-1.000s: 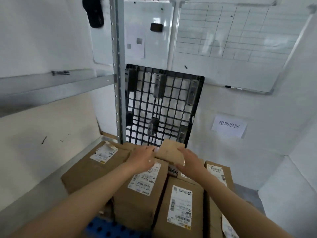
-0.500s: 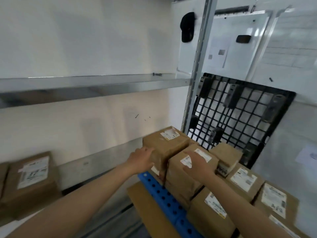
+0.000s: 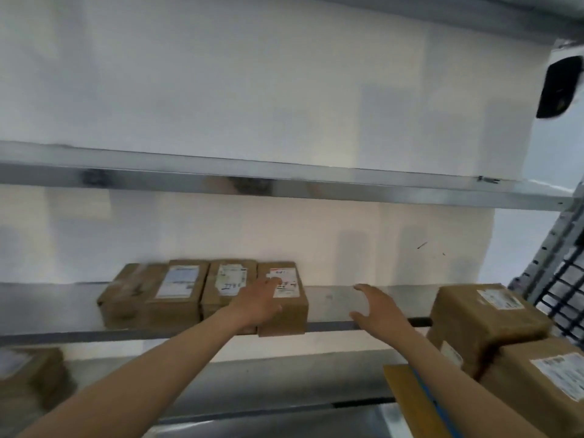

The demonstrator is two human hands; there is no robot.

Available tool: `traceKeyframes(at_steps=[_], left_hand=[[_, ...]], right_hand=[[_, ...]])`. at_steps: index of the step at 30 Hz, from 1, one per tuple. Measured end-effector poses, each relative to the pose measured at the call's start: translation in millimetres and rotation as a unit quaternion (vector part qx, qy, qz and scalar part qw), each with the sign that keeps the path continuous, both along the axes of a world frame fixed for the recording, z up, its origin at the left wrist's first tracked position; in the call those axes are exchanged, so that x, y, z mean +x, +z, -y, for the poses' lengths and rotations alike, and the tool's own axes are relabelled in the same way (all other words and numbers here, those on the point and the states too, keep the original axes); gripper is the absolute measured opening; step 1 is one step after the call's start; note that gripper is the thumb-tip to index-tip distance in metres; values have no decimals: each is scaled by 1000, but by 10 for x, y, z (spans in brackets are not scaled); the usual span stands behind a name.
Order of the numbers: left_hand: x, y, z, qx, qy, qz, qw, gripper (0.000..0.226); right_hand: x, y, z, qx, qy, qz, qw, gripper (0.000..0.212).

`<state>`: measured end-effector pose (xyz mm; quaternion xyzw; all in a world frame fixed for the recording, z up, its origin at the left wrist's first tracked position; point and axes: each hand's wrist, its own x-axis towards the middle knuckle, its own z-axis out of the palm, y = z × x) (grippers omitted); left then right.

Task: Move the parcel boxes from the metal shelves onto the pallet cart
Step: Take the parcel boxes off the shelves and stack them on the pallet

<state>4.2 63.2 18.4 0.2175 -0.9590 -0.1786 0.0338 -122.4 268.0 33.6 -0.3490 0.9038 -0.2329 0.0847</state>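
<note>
Cardboard count first. A row of four boxes [image 3: 177,292] sits on the middle metal shelf [image 3: 341,295], packed side by side with their labels facing up. Your left hand [image 3: 259,300] lies on the rightmost box [image 3: 292,314], fingers straight and relaxed over its label and not curled round any edge, so no grip yet. Whether the palm presses down or only touches, you cannot tell. Your right hand [image 3: 376,308] hovers over bare shelf just right of that box, clear of it. Its fingers are spread, the thumb is out, and it holds nothing.

The pallet cart [image 3: 425,390] shows at the lower right as a blue edge, with a tan sheet [image 3: 401,396] lying beside it. Two boxes are visible on the cart: an upper cart box [image 3: 486,314] stacked on a lower cart box [image 3: 543,384], both label up. More may sit out of view.

Judgement: the task is partway done. Some parcels are loaded, but the four on the middle shelf are not moved. One more blurred box [image 3: 28,377] waits on the lower shelf [image 3: 221,384] at far left, so at least five are left in view. The step in hand looks like picking up the rightmost box. It likely needs your right hand to come in against its free side before you lift it toward the cart.
</note>
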Motion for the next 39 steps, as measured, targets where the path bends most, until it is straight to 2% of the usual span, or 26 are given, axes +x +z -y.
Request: traceKeyframes(at_steps=[5,9,13,18,24,29,36,39], left_hand=[[1154,15,841,-22,61,6,998,55],[2091,16,1424,-25,101,4,995,64],[2889,-102,1874,-18,165,34,986,58],[3482,-293,2223,2,180,47,983,58],[3617,-535,2362,22,177,49,983,61],[3506,-547,2610,4,164,52,985,61],[2945,-361,3078,-53,128,80,987,63],[2626,-500,3132,-39,106,90,989,65]], right_hand=[[799,42,985,18,41,-29,999,58],[1512,-31,1652,15,99,-39,994,55],[2141,-152,2125,20,134,-20,991,62],[2568,-300,2492,54,158,9,986,62],[2639,-379,2801,84,183,0,980,64],[2468,-467,3182,103,182,-8,978,67],[2172,-627,3784,67,195,-5,978,61],[2120,-724,3876,77,206,-13,975,66]])
